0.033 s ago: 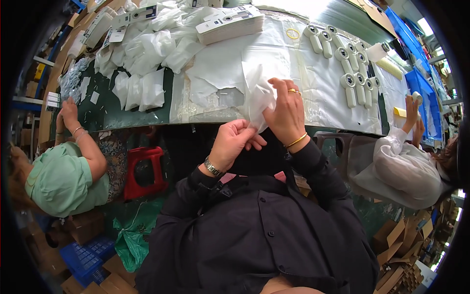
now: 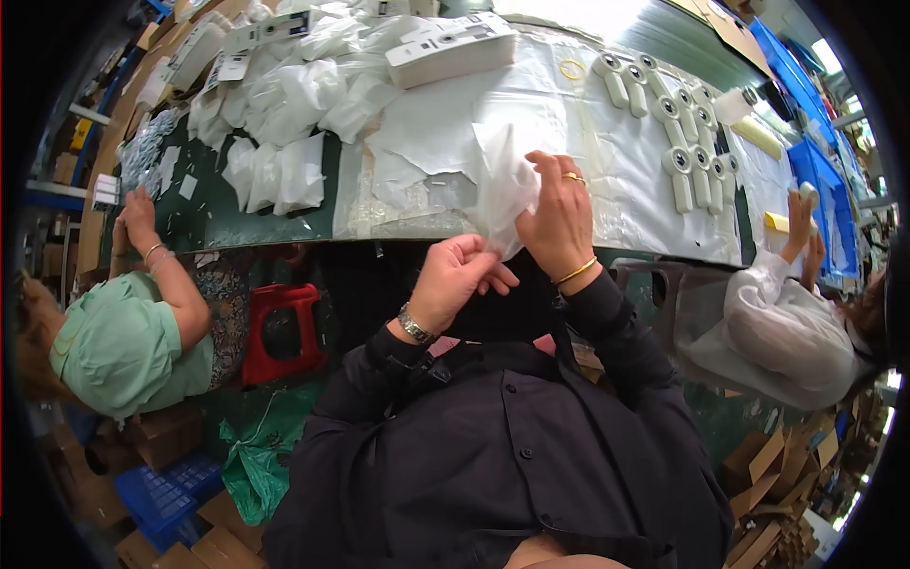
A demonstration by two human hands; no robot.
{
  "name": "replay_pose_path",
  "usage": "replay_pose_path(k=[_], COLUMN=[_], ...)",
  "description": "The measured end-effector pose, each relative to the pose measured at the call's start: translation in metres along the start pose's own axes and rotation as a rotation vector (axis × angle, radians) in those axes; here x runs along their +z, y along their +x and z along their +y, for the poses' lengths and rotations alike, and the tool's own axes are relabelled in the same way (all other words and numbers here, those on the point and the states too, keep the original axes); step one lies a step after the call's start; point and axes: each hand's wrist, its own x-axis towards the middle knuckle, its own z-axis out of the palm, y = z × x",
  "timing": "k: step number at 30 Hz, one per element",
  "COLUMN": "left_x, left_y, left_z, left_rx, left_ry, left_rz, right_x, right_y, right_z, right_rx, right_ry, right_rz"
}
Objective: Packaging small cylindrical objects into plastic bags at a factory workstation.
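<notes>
A thin, translucent white plastic bag (image 2: pixel 505 180) stands up between my two hands at the table's front edge. My left hand (image 2: pixel 455 275) pinches its lower end between thumb and fingers. On the bag's right side, my right hand (image 2: pixel 559 213) grips it with the thumb and bent fingers. Whether anything lies inside the bag cannot be made out. Off to the right, several white handheld devices with round dark-centred heads (image 2: pixel 682 180) lie in rows. Several filled white bags (image 2: pixel 300 175) lie on the left.
Behind the filled bags is a heap of white bags (image 2: pixel 313 85), beside a stack of printed cards (image 2: pixel 453 52). A yellow ring (image 2: pixel 572 69) lies near the devices. Co-workers sit left (image 2: pixel 142 332) and right (image 2: pixel 787 327). A red stool (image 2: pixel 282 332) stands left of me.
</notes>
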Motion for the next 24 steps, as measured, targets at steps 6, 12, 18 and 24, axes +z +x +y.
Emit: replay_pose_path(k=[6,12,18,24], left_x=[0.016,0.006,-0.021,-0.023], left_y=[0.007,0.009,-0.013,-0.017], left_z=[-0.011,-0.017,0.000,0.010], left_rx=[0.082,0.120,-0.014,-0.121], left_ry=[0.000,0.054,0.124,0.127], left_rz=[0.049,0.103,0.062,0.071], right_x=[-0.015,-0.023,-0.037,-0.053], right_y=[-0.024,-0.062,-0.082,-0.096], right_z=[0.005,0.018,0.018,0.005], right_rx=[0.108,0.433,0.569,0.453], right_ry=[-0.044,0.420,0.846,0.544], right_rz=[0.028,-0.132,-0.126,0.009])
